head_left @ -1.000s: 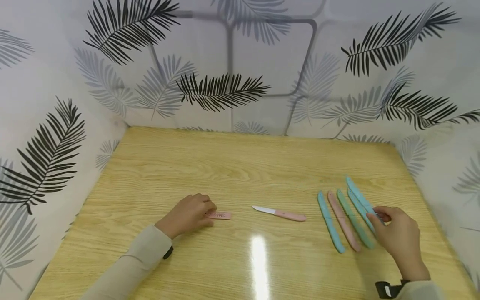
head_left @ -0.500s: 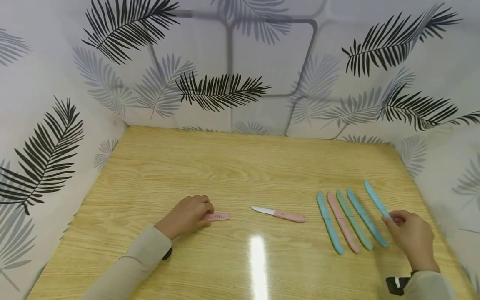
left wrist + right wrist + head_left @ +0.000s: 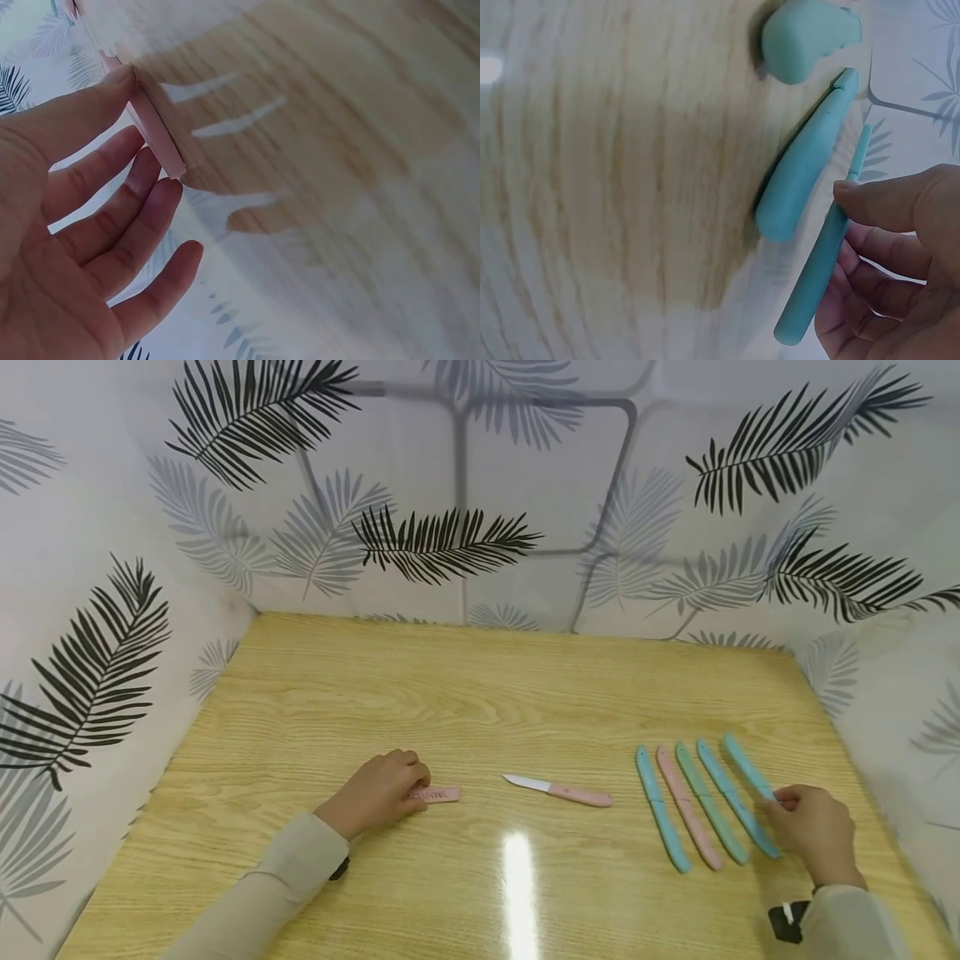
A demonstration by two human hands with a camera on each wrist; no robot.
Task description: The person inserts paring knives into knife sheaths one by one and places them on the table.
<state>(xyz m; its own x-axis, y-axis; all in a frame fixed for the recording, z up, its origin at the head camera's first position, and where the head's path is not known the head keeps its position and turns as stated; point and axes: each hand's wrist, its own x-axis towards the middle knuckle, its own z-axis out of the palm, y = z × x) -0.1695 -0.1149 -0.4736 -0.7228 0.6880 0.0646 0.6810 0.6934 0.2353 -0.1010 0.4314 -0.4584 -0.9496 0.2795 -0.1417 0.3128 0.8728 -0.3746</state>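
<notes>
At the left, my left hand (image 3: 382, 789) pinches a pink knife sheath (image 3: 438, 794) with lettering on it, lying flat along the tabletop. In the left wrist view the thumb presses one side of the sheath (image 3: 157, 135) and fingertips meet the other. Right of it lies an uncovered pink-handled paring knife (image 3: 577, 794), its white blade pointing left. My right hand (image 3: 816, 827) holds a blue sheathed paring knife (image 3: 745, 762) between thumb and fingers, at the right end of a row of knives. The right wrist view shows its blue handle (image 3: 810, 277) below the thumb.
The row, all sheathed and slanting, runs from a blue knife (image 3: 662, 810) through a pink knife (image 3: 688, 808) and a green knife (image 3: 712, 803) to another blue knife (image 3: 738, 799). A leaf-print cloth (image 3: 525, 485) stands around the wooden table (image 3: 360, 693).
My right hand carried the blue sheathed knife rightward off the neighbouring blue knife, then shifted slightly left and toward me, beside the row. My left hand stays at the pink sheath.
</notes>
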